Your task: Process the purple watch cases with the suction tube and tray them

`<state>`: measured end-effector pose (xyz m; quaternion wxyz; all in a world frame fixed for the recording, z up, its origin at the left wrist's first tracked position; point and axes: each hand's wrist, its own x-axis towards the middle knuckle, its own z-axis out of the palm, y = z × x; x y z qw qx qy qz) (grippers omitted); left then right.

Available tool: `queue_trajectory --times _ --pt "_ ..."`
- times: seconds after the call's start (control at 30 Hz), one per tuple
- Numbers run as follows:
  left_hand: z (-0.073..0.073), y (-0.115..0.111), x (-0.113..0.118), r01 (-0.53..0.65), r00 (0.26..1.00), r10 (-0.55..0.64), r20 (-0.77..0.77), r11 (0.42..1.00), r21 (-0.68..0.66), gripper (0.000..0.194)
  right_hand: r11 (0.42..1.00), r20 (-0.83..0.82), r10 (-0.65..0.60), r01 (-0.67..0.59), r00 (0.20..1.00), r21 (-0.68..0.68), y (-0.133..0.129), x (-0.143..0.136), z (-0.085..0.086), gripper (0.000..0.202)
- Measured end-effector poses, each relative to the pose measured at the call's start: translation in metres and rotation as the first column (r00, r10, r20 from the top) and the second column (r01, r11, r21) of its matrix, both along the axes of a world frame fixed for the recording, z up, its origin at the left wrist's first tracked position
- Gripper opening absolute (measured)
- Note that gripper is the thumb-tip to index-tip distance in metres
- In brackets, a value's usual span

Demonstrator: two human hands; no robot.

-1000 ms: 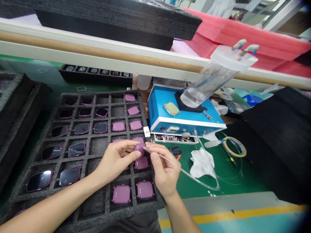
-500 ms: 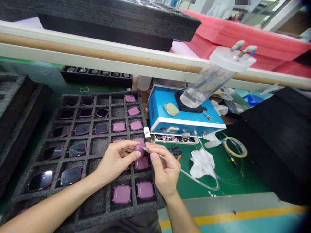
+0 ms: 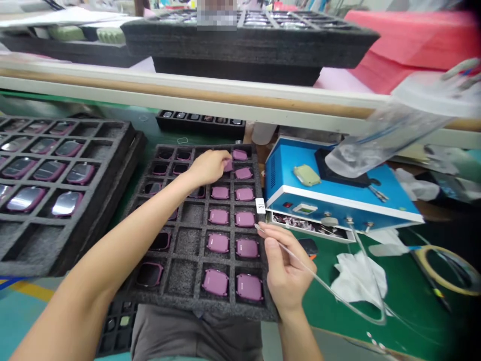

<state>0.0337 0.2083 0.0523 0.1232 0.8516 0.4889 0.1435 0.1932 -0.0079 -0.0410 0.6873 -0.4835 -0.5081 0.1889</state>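
Watching remotely, I see the left hand (image 3: pixel 210 167) grasping a purple watch case (image 3: pixel 227 165) at the far end of the foam tray (image 3: pixel 183 242); whether the case already rests in its compartment, I can't quite tell. The right hand (image 3: pixel 288 265) pinches a clear tube (image 3: pixel 337 297), its tip near the white label (image 3: pixel 260 205).

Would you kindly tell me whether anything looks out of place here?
A pale green case lies on the blue machine, while the tray beside it holds purple ones; small white bits lie loose on the green worktop.
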Motion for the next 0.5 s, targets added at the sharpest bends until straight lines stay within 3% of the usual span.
queue_trajectory --times 0.1,0.2,0.33,0.4,0.5 --pt "-0.001 0.018 -0.002 0.031 0.997 -0.035 -0.073 0.998 -0.052 0.035 1.0 -0.006 0.01 -0.01 1.0 -0.01 -0.001 0.001 -0.001 0.013" --pt "-0.002 -0.007 -0.023 0.023 0.994 -0.021 -0.108 1.0 0.01 0.04 1.0 -0.007 0.015 -0.015 1.0 0.002 -0.002 0.002 -0.003 0.014" --pt "-0.003 -0.056 -0.06 -0.019 0.933 0.046 -0.356 0.997 0.08 0.033 0.999 -0.005 0.036 -0.036 0.999 -0.007 -0.003 0.003 -0.003 0.015" --pt "-0.005 -0.066 -0.071 -0.033 0.9 0.055 -0.433 0.998 0.058 0.029 0.999 -0.003 0.039 -0.039 0.999 -0.012 -0.003 0.003 -0.003 0.014" --pt "-0.006 -0.064 -0.072 -0.026 0.892 0.055 -0.448 0.997 0.072 0.031 0.999 -0.025 0.025 -0.026 0.999 -0.02 -0.003 0.002 -0.003 0.013"
